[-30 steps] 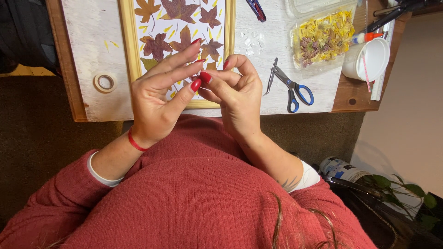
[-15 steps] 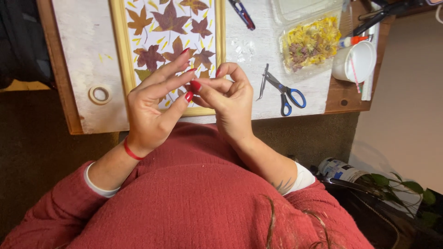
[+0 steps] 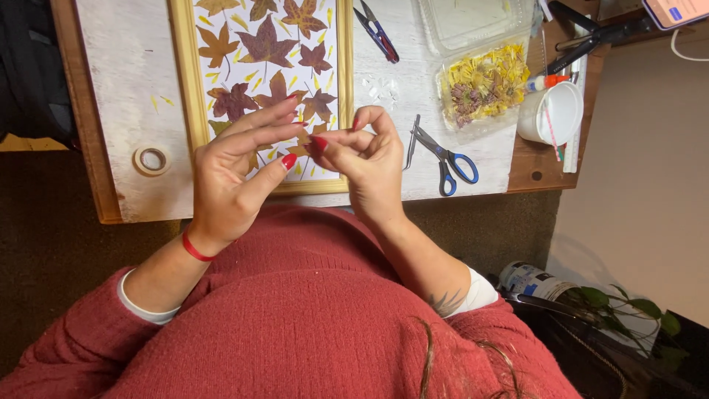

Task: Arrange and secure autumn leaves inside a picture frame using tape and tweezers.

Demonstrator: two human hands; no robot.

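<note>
Fingers [image 3: 258,122] of left hand [image 3: 229,185]: spread and loose, red-nailed tips fanned toward the right, nothing gripped. Thin red wristband [image 3: 196,247] on that wrist.

Fingertips [image 3: 325,142] of right hand [image 3: 373,166]: thumb and forefinger pinched tip to tip, other fingers curled. Whatever sits in the pinch too small to make out; cannot tell if anything is there.

Change over the last second: formerly both hands pressed together, left fingertips meeting the right pinch; now left fingers drawn off a little and opened, only just touching at the tips or barely apart. Pinch kept by the right hand alone. Judged: any small piece worked between the two hands now rests with the right, if anywhere.

Both hands raised above the near edge of the pale wooden frame filled with pressed brown maple leaves and yellow petals [image 3: 185,89], flat on the whitewashed wooden board [image 3: 125,89].

Surroundings, left to right:
- small roll of clear tape [image 3: 151,159], left of the frame, near edge
- black thread snips [image 3: 377,33], far, just right of the frame
- blue-handled scissors [image 3: 443,155], just right of the right hand
- clear plastic tub of yellow and purple dried flowers [image 3: 484,85], lid open
- white round cup [image 3: 554,111], far right
</note>
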